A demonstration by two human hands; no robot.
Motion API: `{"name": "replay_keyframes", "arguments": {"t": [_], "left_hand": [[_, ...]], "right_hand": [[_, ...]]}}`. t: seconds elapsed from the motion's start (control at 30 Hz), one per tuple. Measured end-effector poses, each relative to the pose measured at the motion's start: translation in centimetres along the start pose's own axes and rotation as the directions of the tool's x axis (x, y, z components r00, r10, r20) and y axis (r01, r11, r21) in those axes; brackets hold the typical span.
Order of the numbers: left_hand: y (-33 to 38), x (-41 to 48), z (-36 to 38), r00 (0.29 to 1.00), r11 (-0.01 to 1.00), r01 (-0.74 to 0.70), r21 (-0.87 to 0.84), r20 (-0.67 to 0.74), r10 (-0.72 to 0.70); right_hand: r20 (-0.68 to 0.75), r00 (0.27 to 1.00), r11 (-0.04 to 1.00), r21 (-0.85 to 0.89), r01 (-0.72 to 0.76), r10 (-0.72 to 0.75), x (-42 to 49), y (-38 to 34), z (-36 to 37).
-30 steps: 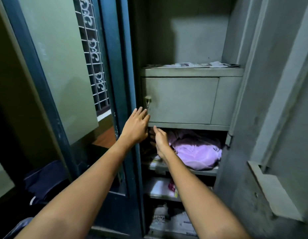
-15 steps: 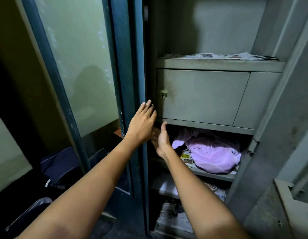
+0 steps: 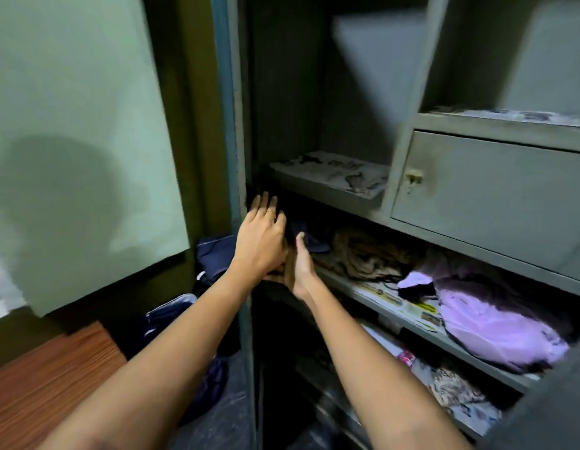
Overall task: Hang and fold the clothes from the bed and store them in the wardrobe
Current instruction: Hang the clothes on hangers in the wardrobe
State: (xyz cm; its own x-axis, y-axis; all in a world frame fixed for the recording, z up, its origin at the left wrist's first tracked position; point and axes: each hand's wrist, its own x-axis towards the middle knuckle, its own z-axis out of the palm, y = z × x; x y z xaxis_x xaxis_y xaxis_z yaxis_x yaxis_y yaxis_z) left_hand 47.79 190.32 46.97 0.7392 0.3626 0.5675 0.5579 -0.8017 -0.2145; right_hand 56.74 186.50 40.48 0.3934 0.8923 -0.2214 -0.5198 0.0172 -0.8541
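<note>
The grey metal wardrobe [image 3: 392, 157] stands open in front of me. Its middle shelf [image 3: 373, 297], lined with newspaper, holds a dark navy garment [image 3: 309, 238] at the left end, a brown patterned garment [image 3: 363, 254] beside it and a crumpled lilac garment [image 3: 496, 326] to the right. My left hand [image 3: 261, 235] reaches into the shelf's dark left end with straight fingers, holding nothing. My right hand [image 3: 300, 264] is just below and right of it, thumb up against the navy garment. Its fingers are partly hidden under the left hand.
A closed locker with a keyhole [image 3: 412, 180] sits above the shelf. A higher shelf [image 3: 331, 177] carries newspaper. Lower shelves [image 3: 444, 384] hold papers and patterned cloth. The blue door edge [image 3: 240, 287] runs beside my left wrist. Dark bags [image 3: 214, 254] lie on the floor, and a wooden surface [image 3: 38, 384] is at the lower left.
The view has swung, and the wardrobe's left section and more of the shelf now show. Both hands have gone from the door edge deeper into the shelf's left end.
</note>
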Motion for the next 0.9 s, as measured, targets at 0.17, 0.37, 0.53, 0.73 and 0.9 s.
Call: {"name": "replay_keyframes", "arguments": {"t": [0.17, 0.37, 0.53, 0.73, 0.9], "left_hand": [[-6.6, -2.5, 0.0, 0.964, 0.963, 0.264, -0.043, 0.044, -0.262], [-13.8, -3.1, 2.5, 0.836, 0.827, 0.538, -0.166, -0.022, -0.548], [-20.1, -1.6, 5.1, 0.752, 0.739, 0.635, -0.227, -0.039, -0.658], [-25.0, -1.0, 9.0, 0.713, 0.651, 0.634, -0.416, -0.010, -0.701], [-25.7, -0.4, 11.5, 0.588, 0.321, 0.698, -0.640, 0.258, -0.766]], "right_hand": [[0.102, 0.995, 0.989, -0.147, 0.021, -0.006, 2.7, 1.0, 6.1], [0.203, 0.978, 0.976, -0.203, 0.077, -0.035, 7.6, 0.0, 11.6], [0.203, 0.973, 0.978, -0.158, 0.140, -0.106, 13.0, -0.9, 15.7], [0.252, 0.962, 0.981, -0.135, 0.138, -0.101, 18.4, -0.5, 19.2], [0.318, 0.947, 0.978, -0.174, 0.113, -0.053, 21.2, 0.1, 20.7]]}}
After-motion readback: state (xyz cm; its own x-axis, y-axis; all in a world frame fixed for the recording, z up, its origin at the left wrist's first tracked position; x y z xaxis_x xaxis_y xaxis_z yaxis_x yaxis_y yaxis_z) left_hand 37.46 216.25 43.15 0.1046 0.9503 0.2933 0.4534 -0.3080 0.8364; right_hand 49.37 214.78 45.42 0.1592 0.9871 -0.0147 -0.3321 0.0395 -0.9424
